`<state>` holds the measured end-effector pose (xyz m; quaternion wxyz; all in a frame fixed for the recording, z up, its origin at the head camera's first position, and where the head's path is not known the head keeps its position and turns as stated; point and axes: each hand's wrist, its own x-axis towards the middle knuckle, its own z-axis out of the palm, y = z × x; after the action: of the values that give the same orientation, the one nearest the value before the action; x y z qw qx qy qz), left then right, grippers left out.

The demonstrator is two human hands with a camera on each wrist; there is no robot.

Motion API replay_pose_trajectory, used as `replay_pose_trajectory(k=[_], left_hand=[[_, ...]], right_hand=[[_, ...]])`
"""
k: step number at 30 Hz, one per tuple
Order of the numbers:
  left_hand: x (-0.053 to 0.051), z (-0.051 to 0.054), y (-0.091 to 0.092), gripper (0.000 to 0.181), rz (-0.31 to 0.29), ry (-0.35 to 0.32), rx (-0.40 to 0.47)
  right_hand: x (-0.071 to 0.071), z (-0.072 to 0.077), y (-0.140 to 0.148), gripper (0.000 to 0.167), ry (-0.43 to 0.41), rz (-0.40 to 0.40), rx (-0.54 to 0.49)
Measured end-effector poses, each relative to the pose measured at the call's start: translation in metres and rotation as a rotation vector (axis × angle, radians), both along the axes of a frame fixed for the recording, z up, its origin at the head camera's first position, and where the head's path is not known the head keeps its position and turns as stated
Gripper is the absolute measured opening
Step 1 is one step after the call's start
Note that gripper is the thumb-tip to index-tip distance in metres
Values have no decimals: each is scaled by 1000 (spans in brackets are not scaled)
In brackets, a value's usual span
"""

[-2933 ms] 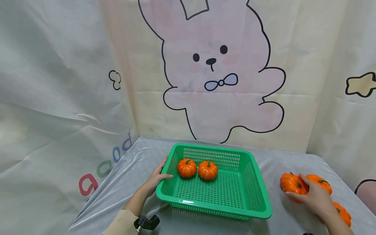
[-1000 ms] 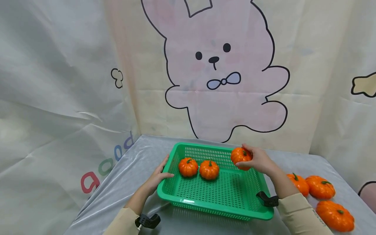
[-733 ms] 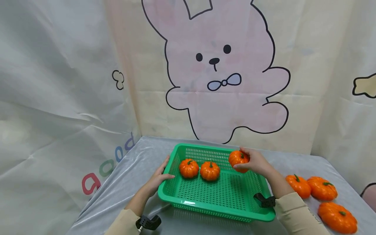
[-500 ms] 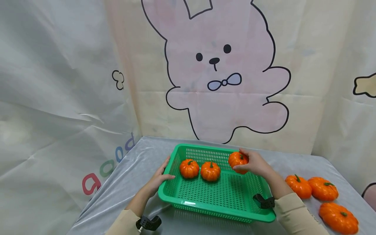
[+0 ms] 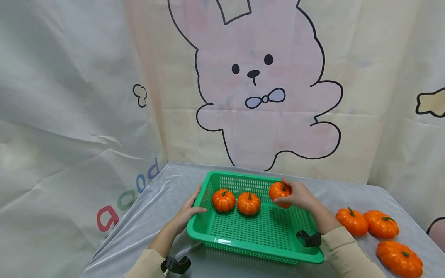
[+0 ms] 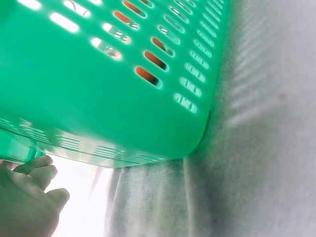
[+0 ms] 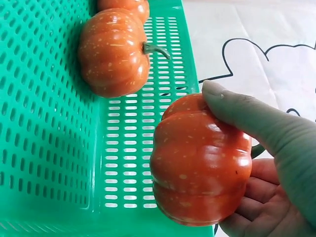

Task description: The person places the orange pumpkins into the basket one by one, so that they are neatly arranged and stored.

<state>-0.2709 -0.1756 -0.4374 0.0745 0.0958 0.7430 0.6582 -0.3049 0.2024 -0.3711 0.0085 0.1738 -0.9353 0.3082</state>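
Observation:
My right hand (image 5: 299, 195) grips an orange pumpkin (image 5: 279, 192) inside the back right part of the green basket (image 5: 255, 253). The right wrist view shows thumb and fingers around that pumpkin (image 7: 200, 165); whether it touches the basket floor cannot be told. Two more pumpkins, one at the left (image 5: 223, 200) and one beside it (image 5: 248, 203), sit along the basket's back left. My left hand (image 5: 184, 212) holds the basket's left rim, the thumb over its edge. In the left wrist view, fingers of the left hand (image 6: 32, 197) show beside the basket wall (image 6: 123, 108).
On the grey cloth (image 5: 347, 185) to the right of the basket lie three pumpkins: one nearer the basket (image 5: 352, 222), one behind at the right (image 5: 381, 224), and one closer to the front (image 5: 399, 258). Printed curtains (image 5: 278, 131) hang behind the table.
My right hand has carried one pumpkin from the cloth at the right over into the basket, lowering it slightly and moving left most recently. The left hand keeps its hold on the rim.

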Motion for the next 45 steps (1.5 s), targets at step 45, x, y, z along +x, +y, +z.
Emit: replay_pose_trajectory(k=[45], left_hand=[[1,-1,0,87,3,-17,11]], right_hand=[[-10,-25,-8,84,-57,74,178]])
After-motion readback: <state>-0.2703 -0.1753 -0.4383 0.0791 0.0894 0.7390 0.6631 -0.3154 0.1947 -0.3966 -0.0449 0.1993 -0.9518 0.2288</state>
